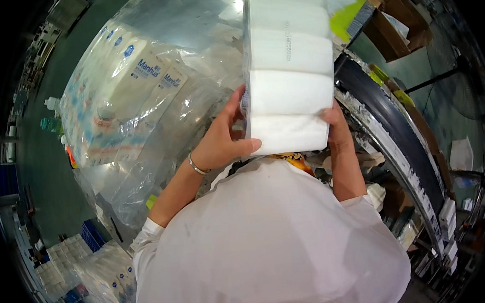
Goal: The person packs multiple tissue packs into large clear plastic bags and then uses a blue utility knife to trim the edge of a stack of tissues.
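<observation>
Upright in front of my chest is a long bundle of white tissue packs (291,91), several packs in a row under clear film. My left hand (225,136) grips its lower left edge, with the thumb on the front face and the fingers round the side. On the opposite edge my right hand (337,124) is closed, its thumb bent over the front. The bundle's top runs out of the picture. Left of it, a clear plastic bag (186,116) lies crumpled on a metal table (158,13), next to a large wrapped bale of printed tissue packs (108,98).
A dark conveyor belt (386,111) curves down my right side. Beyond it are an open cardboard box (395,28) and a standing fan (464,90). More wrapped tissue packs (106,274) and a blue crate (92,235) are at the lower left.
</observation>
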The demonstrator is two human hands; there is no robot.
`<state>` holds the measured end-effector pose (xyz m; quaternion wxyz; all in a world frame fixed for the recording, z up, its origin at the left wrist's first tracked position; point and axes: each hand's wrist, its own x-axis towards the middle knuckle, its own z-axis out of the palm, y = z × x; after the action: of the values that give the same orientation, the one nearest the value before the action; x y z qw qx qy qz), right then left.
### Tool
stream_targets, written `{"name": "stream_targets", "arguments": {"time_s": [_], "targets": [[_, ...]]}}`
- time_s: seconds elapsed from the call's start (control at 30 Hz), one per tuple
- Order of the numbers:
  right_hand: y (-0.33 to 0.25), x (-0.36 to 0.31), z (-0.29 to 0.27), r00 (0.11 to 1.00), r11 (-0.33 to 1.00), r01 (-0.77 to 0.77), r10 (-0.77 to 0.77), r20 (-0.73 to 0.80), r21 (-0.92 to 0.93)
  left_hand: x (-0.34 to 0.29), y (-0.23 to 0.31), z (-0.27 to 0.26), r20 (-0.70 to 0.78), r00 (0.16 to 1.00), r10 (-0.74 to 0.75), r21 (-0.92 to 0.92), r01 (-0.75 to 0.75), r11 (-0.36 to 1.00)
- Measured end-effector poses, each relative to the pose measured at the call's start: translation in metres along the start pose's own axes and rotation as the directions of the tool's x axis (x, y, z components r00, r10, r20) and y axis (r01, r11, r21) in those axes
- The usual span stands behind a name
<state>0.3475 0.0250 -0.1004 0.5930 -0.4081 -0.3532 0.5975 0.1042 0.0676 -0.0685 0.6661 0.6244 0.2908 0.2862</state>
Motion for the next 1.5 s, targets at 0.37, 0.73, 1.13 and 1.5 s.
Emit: {"name": "stream_targets", "arguments": {"time_s": [0.37, 0.73, 1.13, 1.5], "targets": [[0.015, 0.050, -0.095, 0.980, 0.930, -0.187, 0.155, 0.124, 0.316, -0.053, 0.008, -0.011, -0.119, 0.909, 0.399, 0.812, -0.142, 0.566], [0.000, 0.043, -0.009, 0.740, 0.782, -0.571, 0.622, 0.254, -0.249, -0.240, 0.012, -0.107, -0.472, 0.663, 0.581, 0.675, 0.696, -0.246], [0.035, 0.032, 0.117, 0.454, 0.637, -0.721, 0.732, 0.508, -0.273, -0.215, 0.045, -0.086, -0.428, 0.380, 0.820, 0.842, 0.497, 0.209], [0.067, 0.040, 0.091, 0.869, 0.893, -0.443, 0.449, 0.206, -0.076, -0.274, -0.033, -0.092, -0.648, 0.215, 0.731, 0.715, 0.504, 0.485]]}}
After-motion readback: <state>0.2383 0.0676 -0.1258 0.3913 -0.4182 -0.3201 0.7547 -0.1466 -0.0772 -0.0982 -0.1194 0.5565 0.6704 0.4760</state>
